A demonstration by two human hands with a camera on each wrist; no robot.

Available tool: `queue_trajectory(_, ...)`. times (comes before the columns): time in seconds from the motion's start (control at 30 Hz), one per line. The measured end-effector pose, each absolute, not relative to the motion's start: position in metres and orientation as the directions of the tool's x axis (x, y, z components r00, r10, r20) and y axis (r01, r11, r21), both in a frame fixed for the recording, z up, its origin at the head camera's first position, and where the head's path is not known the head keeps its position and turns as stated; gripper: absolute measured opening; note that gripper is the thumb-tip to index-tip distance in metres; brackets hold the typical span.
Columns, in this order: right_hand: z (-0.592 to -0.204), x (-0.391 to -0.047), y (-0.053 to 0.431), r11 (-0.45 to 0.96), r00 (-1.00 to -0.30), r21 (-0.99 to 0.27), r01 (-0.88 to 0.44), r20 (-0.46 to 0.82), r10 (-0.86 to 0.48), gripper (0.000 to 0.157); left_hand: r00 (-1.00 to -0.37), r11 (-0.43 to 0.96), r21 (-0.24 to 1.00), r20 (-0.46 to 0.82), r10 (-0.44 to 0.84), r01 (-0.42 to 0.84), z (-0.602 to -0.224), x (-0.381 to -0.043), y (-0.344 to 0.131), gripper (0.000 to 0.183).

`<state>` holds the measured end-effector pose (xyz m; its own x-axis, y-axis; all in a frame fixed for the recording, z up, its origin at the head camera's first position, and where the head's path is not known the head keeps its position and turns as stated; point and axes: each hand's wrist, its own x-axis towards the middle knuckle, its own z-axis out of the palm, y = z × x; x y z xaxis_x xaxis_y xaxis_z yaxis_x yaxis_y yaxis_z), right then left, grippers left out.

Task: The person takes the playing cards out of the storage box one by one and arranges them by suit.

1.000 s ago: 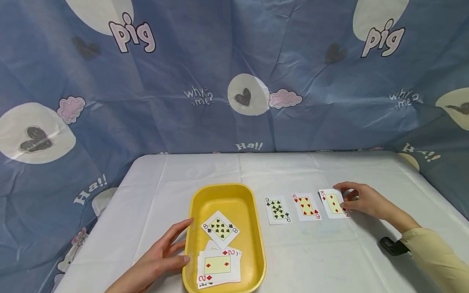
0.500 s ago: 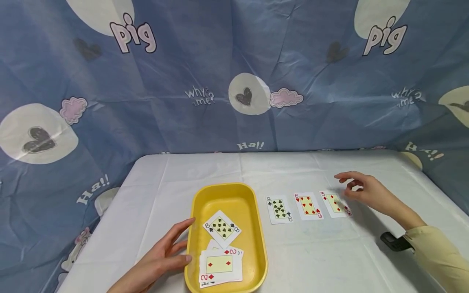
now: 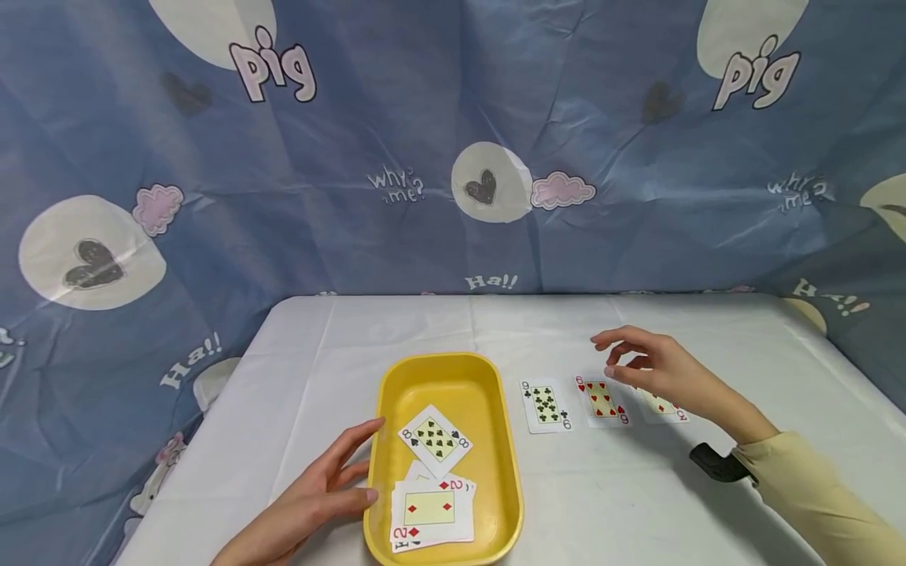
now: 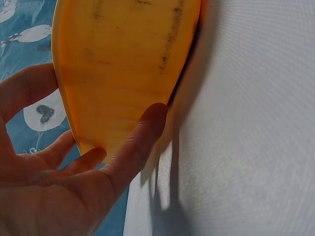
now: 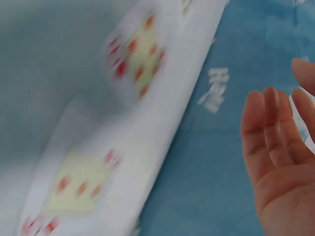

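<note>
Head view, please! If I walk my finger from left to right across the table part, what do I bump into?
Left hand → tray → nine of clubs → six of hearts → three of diamonds, partly hidden → sleeve.
</note>
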<state>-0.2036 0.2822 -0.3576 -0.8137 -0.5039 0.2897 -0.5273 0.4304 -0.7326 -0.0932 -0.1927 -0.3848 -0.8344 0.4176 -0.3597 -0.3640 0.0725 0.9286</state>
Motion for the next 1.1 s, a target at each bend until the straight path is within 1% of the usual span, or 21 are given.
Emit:
queue_trajectory(0.3,-0.352,-0.201,0.214,0.329,-0.731,-0.748,-0.576,0.292,-0.616,0.036,-0.831,0.059,0.927,-0.359,0.425,-0.371,-0.386,-0.093,-0.193,0.077)
queue_trajectory(0.5,-0.355,-0.199,0.172,0.253,-0.666,-0.776,-0.577,0.268,-0.696,0.033,-0.832,0.046,0.929,-0.351,0.43,-0.368,-0.386,-0.093,-0.192,0.078)
queue_trajectory(0.63,-0.359,-0.201,0.15,0.198,-0.63,-0.809,-0.553,0.25,-0.736,0.032,-0.835,0.051,0.927,-0.358,0.417,-0.372,-0.387,-0.093,-0.191,0.079)
queue_trajectory(0.83,-0.365,-0.204,0.122,0.196,-0.605,-0.836,-0.513,0.19,-0.773,0.033,-0.829,0.054,0.922,-0.368,0.421,-0.382,-0.386,-0.093,-0.192,0.078)
queue_trajectory(1.0,-0.365,-0.212,0.098,0.219,-0.547,-0.834,-0.507,0.115,-0.829,0.036,-0.826,0.059,0.923,-0.368,0.427,-0.38,-0.386,-0.094,-0.194,0.076)
queue_trajectory(1.1,-0.365,-0.22,0.085,0.26,-0.502,-0.807,-0.53,0.051,-0.863,0.039,-0.826,0.064,0.922,-0.371,0.424,-0.381,-0.386,-0.094,-0.194,0.076)
